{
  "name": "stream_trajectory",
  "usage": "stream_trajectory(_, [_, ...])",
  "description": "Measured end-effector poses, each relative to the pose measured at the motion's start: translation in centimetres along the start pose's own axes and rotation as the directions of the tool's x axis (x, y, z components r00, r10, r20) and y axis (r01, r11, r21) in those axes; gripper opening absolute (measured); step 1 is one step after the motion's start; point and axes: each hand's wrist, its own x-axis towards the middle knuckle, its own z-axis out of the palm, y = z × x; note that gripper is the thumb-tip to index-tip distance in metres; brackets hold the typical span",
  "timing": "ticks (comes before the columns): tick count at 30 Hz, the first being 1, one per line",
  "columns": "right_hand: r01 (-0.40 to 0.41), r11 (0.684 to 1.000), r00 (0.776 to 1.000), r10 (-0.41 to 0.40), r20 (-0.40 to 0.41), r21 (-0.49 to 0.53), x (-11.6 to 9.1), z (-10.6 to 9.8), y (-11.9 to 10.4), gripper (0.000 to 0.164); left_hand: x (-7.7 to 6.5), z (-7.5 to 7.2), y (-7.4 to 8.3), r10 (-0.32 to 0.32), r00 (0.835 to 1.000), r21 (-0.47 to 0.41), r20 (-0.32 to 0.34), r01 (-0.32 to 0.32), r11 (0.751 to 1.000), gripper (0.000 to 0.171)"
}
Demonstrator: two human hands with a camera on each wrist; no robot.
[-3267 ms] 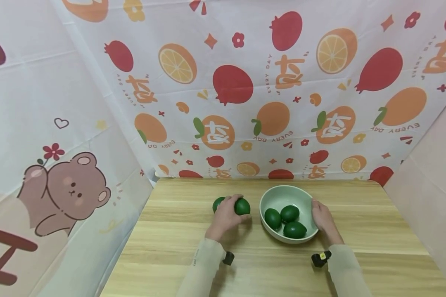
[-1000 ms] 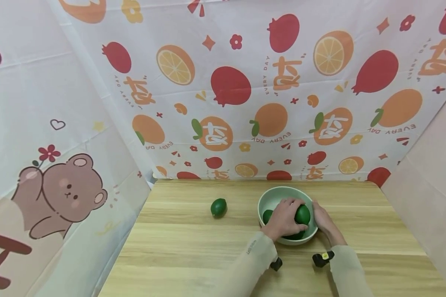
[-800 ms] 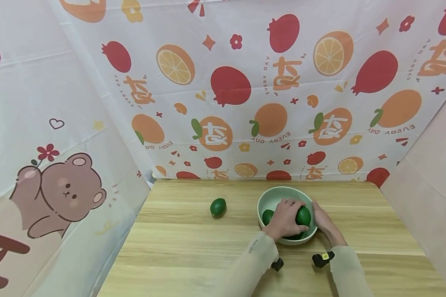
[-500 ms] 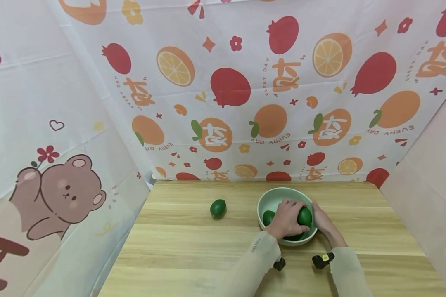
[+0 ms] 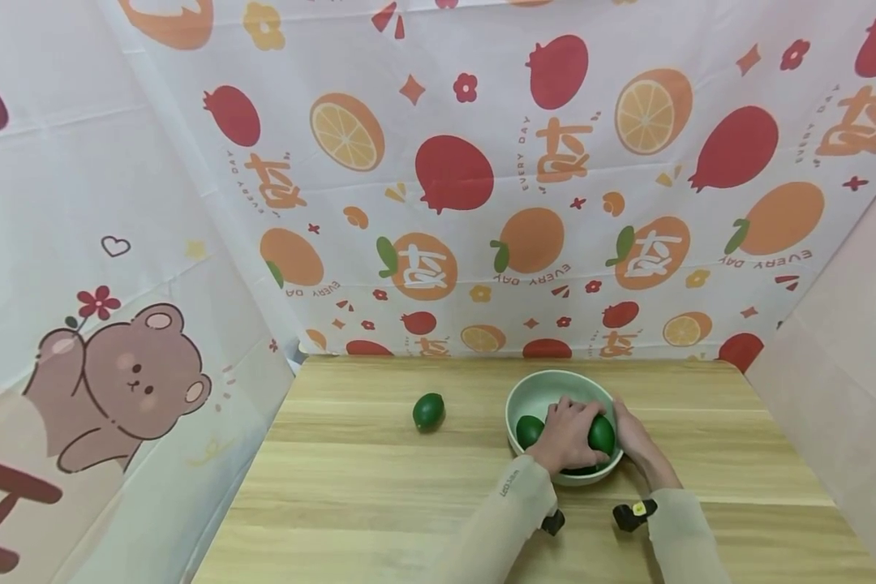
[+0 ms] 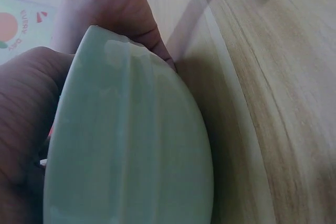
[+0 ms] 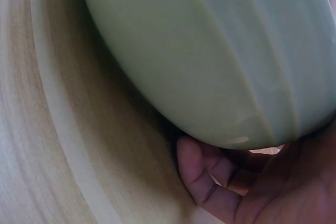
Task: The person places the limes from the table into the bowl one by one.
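In the head view my left hand (image 5: 571,435) is inside the pale green bowl (image 5: 536,389), gripping a dark green lime (image 5: 601,435) between fingers and thumb near the right wall. Another lime (image 5: 530,431) lies at the bowl's left side; others below are mostly covered by the hand. My right hand (image 5: 633,430) holds the bowl's right side. In the right wrist view its curled fingers (image 7: 197,169) press against the bowl's outer wall (image 7: 210,66). The left wrist view has the bowl's outside (image 6: 131,129) in front, which hides the limes.
A single lime (image 5: 428,412) lies on the wooden table (image 5: 350,478), left of the bowl. A fruit-print cloth (image 5: 453,243) hangs behind the table, and a bear-print cloth (image 5: 139,381) hangs at the left.
My left hand has carried a lime from the table on the left into the bowl, and has lowered slightly with it in the last half second. My right hand stays on the bowl.
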Motion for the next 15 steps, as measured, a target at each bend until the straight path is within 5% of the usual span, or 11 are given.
stream_trajectory(15, [-0.023, 0.999, 1.0, 0.024, -0.01, 0.025, -0.01, 0.16, -0.06, 0.097, -0.05, 0.61, 0.01, -0.01, 1.0, 0.069, 0.024, 0.008, 0.998, 0.062])
